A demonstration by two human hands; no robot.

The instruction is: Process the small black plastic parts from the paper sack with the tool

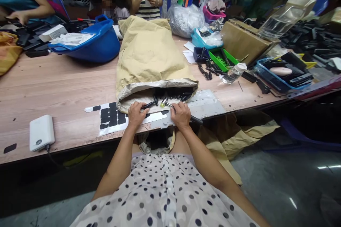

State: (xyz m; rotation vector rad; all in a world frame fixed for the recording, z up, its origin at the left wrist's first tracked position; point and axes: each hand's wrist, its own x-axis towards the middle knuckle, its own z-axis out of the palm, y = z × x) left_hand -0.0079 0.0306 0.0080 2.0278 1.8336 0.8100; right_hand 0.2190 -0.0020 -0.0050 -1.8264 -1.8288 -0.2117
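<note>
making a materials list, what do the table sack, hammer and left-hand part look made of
Table sack: matte tan, probably paper, judging by its stiff creases.
Hammer: metal-looking head, given its glints; bright yellow tip, perhaps plastic; dull black grip, maybe rubber.
Part: black, slight sheen, perhaps plastic, too small to be sure.

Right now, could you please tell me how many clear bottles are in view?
2: a large bottle at the upper right, and a small bottle beside the green tray. Others may be hidden.
</note>
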